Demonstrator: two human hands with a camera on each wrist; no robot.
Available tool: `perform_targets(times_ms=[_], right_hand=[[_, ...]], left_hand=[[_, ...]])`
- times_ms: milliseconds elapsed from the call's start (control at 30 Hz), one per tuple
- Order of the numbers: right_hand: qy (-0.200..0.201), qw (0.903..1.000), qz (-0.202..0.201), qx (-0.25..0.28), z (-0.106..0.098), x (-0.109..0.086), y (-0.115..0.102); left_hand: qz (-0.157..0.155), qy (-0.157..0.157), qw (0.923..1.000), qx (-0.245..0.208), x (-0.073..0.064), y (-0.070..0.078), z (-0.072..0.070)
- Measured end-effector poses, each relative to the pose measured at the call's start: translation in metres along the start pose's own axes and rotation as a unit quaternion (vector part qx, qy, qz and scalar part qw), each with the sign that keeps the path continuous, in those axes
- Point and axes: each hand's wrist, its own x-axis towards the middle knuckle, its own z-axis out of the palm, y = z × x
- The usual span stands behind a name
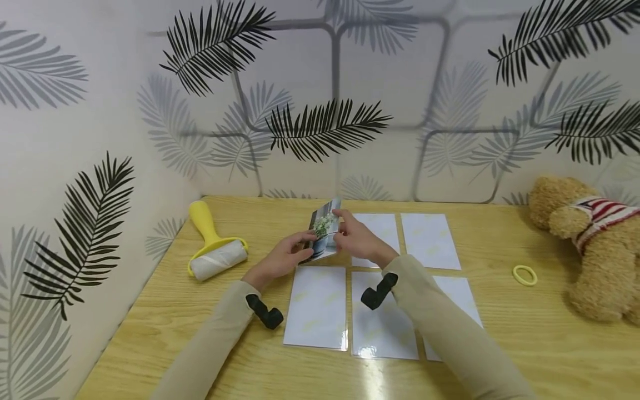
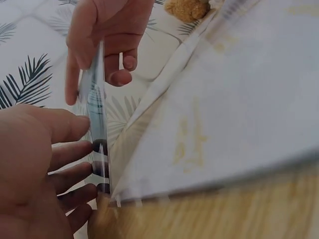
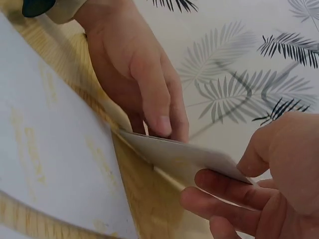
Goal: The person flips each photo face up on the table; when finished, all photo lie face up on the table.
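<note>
A glossy photo card (image 1: 322, 229) showing white flowers and green leaves is held tilted at the back of the table. My left hand (image 1: 284, 256) grips its left edge, thumb and fingers at the card's border. At the opposite edge, my right hand (image 1: 364, 238) pinches it between thumb and fingers. From the right wrist, the card's pale back (image 3: 184, 159) shows, with the right hand's fingers (image 3: 234, 191) under it. Seen from the left wrist, the card (image 2: 97, 117) is nearly edge-on. White-backed cards with faint yellow print lie just in front, including one (image 1: 316, 308) nearest the left hand.
More white cards (image 1: 430, 241) lie in rows under and beside the right forearm. A yellow-handled lint roller (image 1: 220, 259) lies to the left. On the right are a yellow ring (image 1: 524, 275) and a teddy bear (image 1: 602, 272). A leaf-patterned wall (image 1: 300, 72) rises behind the table.
</note>
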Motion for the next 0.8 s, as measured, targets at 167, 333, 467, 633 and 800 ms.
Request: perform_targets(times_ms=[167,333,467,633,800], right_hand=[[0.010,0.9993,0.027,-0.023,-0.001,0.002,0.013],[0.001,0.9984,0.024,-0.052,-0.001,0.006,0.027],[-0.006,0.9953,0.023,-0.094,0.001,0.007,0.030],[-0.004,0.9874,0.021,-0.157,0.000,0.009,0.025],[-0.006,0.9813,0.030,-0.190,0.000,0.012,0.022]], left_hand=[[0.026,-0.019,0.9941,0.103,-0.002,-0.002,0.000],[0.060,-0.014,0.9826,0.175,-0.002,-0.006,0.002],[0.048,0.004,0.9754,0.215,-0.002,-0.006,0.004],[0.017,0.024,0.9704,0.240,-0.002,-0.005,0.006],[0.007,0.042,0.9698,0.240,-0.005,-0.006,0.006]])
